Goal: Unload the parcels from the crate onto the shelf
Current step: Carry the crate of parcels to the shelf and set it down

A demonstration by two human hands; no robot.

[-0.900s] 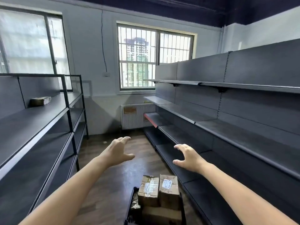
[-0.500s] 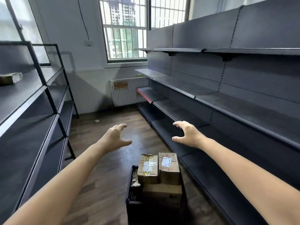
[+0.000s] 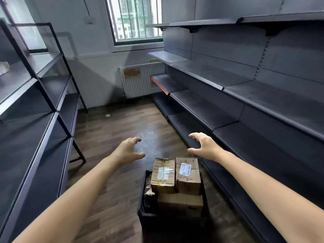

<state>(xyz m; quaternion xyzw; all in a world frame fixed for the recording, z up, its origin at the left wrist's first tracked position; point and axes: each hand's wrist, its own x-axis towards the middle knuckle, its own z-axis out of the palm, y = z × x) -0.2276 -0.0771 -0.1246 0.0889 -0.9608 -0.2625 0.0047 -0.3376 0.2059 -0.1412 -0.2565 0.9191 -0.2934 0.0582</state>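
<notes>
Cardboard parcels sit in a black crate (image 3: 142,204) on the wood floor (image 3: 112,130), lower centre of the frame. Two small ones stand side by side on top: left parcel (image 3: 163,176) with wrinkled tape and a label, right parcel (image 3: 187,174) with a white label, the two touching. Both rest on a wider box (image 3: 180,202) under them. More stuff down the crate's left side, too dark to identify.

Left hand (image 3: 127,151) hovers above and left of the parcels, fingers spread and loosely bent, holding nothing. Right hand (image 3: 204,146) same posture, above and right of them, also holding nothing. Neither touches a parcel.

Dark grey shelf unit (image 3: 245,102) runs along the right side of the frame, just beside the crate. Black-framed rack (image 3: 43,95) on the left, with a pale object (image 3: 3,67) at the far left edge. White radiator (image 3: 140,79) under a barred window (image 3: 136,20), top centre.
</notes>
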